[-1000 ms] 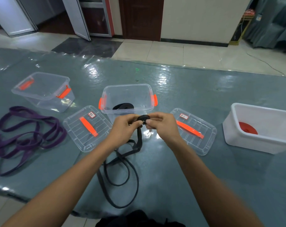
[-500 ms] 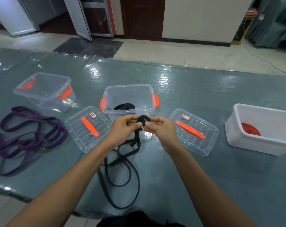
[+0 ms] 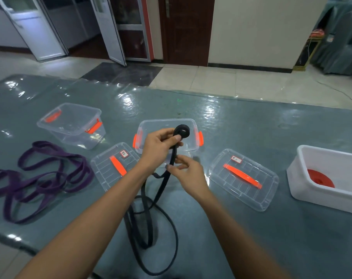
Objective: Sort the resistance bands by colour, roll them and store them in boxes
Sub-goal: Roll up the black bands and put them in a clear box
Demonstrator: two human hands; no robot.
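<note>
Rolling of the black resistance band (image 3: pixel 151 228), early stage. The left hand (image 3: pixel 161 146) is raised over the middle clear box (image 3: pixel 163 120), and its thumb and fingers grip the band's rolled end (image 3: pixel 182 131), a small tight coil of only a few turns. Just below it, the right hand (image 3: pixel 187 170) pinches the free strap between thumb and fingertips. The remaining length hangs to the table (image 3: pixel 251 127) and lies in loose loops near its near edge, so most of this band is judged still unrolled.

At the far right, a red roll (image 3: pixel 320 178) lies in the white box (image 3: pixel 332 154); that colour appears finished. At the left, the purple bands (image 3: pixel 40 174) lie in an unrolled tangle on the table, untouched. The left clear box (image 3: pixel 70 125) beyond them shows nothing inside; the middle box's contents are largely hidden behind the left hand. Two clear lids with orange handles, the left lid (image 3: pixel 114 166) and the right lid (image 3: pixel 243 178), lie flat beside the middle box, so closing also remains.
</note>
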